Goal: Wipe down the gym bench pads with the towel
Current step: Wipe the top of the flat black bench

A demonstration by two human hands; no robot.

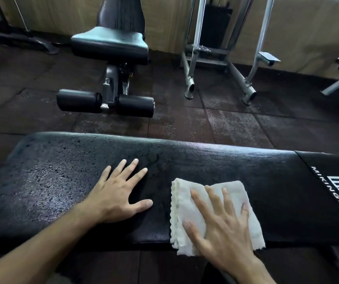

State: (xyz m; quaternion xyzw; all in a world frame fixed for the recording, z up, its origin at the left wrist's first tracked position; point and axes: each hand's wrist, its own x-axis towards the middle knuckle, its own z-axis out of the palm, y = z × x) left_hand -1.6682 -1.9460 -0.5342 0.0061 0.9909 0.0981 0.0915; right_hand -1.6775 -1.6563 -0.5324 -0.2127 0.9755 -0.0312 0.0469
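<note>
two bare forearms reach in from the bottom edge of the head view, with no sleeve, watch, band or glove on either. the left hand [119,193] carries no ring; its nails are short and unpainted. the right hand [223,222] is likewise free of rings, its nails trimmed short and plain. both wrists are bare, with no visible markings.

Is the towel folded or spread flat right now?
Folded. The towel shows stacked layered edges along its left side, lying on the bench pad under the right hand.
</note>
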